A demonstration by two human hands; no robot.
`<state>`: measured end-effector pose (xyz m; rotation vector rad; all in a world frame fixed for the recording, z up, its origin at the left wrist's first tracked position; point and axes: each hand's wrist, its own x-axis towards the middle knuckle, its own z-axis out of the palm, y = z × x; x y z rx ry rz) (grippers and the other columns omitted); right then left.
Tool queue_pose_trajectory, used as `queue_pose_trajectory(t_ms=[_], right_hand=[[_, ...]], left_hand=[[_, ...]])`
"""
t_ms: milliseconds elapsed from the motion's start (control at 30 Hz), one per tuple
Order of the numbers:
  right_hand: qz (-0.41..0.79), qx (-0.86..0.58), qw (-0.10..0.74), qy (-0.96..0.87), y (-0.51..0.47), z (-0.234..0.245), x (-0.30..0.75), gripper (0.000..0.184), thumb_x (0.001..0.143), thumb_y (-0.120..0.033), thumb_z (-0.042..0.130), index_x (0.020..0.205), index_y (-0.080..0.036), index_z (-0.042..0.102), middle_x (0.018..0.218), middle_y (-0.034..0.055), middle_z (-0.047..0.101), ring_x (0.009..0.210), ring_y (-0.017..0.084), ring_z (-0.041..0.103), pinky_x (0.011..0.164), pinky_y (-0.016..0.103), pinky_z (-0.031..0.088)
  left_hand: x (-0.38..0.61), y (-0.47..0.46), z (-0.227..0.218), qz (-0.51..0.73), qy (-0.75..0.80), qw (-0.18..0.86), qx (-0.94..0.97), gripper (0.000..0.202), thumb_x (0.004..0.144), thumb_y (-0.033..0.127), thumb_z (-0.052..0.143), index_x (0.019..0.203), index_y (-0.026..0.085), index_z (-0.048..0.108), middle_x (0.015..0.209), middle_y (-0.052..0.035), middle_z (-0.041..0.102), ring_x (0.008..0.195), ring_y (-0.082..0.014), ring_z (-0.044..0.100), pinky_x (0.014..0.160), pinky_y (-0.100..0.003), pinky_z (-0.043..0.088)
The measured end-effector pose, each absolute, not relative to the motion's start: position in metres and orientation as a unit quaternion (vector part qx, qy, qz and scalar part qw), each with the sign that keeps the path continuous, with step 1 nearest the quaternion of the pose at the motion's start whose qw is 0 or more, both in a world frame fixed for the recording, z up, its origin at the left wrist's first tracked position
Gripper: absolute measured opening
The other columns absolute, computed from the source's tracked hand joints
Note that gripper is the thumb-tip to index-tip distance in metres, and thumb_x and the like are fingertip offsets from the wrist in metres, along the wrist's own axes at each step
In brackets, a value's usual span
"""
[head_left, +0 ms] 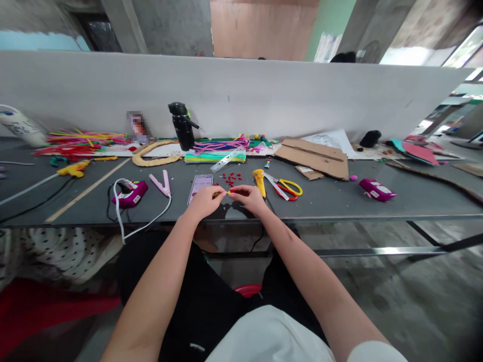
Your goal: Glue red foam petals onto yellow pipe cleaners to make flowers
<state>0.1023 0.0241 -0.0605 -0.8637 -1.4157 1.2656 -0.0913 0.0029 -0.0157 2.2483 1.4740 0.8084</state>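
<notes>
My left hand (206, 202) is closed in a pinch around a small yellow piece, too small to name. Opposite it, my right hand (249, 198) has its fingers pressed together on a tiny red piece. The fingertips of both hands nearly meet above the table's front part. Just beyond them lie several small red bits (231, 178). A phone (203, 181) with a lit screen rests beside my left hand. By my right hand are a yellow glue gun (259, 181) and scissors (289, 189) with red and yellow handles, their blades pointing left.
Behind the hands are a ruler (226, 160), bundled pipe cleaners (190, 158) and a black bottle (183, 125). Cardboard (313, 156) lies right of them. On the left are a purple power strip (130, 195), a pink hair straightener (162, 185) and cords. A white partition (264, 95) stands behind.
</notes>
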Motion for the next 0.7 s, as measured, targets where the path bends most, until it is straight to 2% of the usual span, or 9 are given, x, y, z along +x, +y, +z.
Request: queue_pose_trajectory(t_ms=[133,333,467,700], right_hand=[[0.529,-0.349,0.504,-0.588,0.0213,-0.0576,0.1024,0.043,0.065,-0.038,0.084,0.101,-0.016,0.075,0.095,0.0079,0.076,0.084,0.020,0.072,0.083,0.035,0.057],[0.538,-0.329,0.505,-0.589,0.0197,-0.0546,0.1022,0.057,0.064,-0.034,0.085,0.117,-0.020,0.069,0.114,0.0082,0.073,0.097,0.022,0.071,0.088,0.037,0.057],[0.536,-0.327,0.497,-0.598,0.0207,-0.0560,0.1028,0.056,0.066,-0.035,0.084,0.118,-0.020,0.069,0.109,0.0077,0.074,0.096,0.022,0.071,0.090,0.038,0.057],[0.528,-0.336,0.501,-0.598,0.0241,-0.0600,0.1042,0.042,0.068,-0.039,0.083,0.102,-0.018,0.074,0.095,0.0064,0.076,0.084,0.019,0.071,0.084,0.034,0.057]], left_hand=[[-0.0918,0.0032,-0.0132,0.284,0.520,0.167,0.788,0.029,0.092,0.040,0.050,0.087,0.021,0.071,0.087,-0.0038,0.073,0.079,-0.0201,0.062,0.070,-0.030,0.042],[-0.0936,0.0050,-0.0105,0.271,0.530,0.170,0.786,0.035,0.093,0.043,0.045,0.074,0.020,0.063,0.066,-0.0011,0.063,0.064,-0.0173,0.055,0.060,-0.029,0.037],[-0.0938,0.0052,-0.0112,0.259,0.531,0.180,0.787,0.040,0.094,0.044,0.045,0.065,0.020,0.057,0.062,-0.0006,0.061,0.063,-0.0170,0.055,0.061,-0.029,0.037],[-0.0962,0.0038,-0.0141,0.264,0.537,0.176,0.781,0.040,0.094,0.047,0.045,0.070,0.020,0.061,0.065,-0.0015,0.063,0.062,-0.0173,0.055,0.058,-0.029,0.036]])
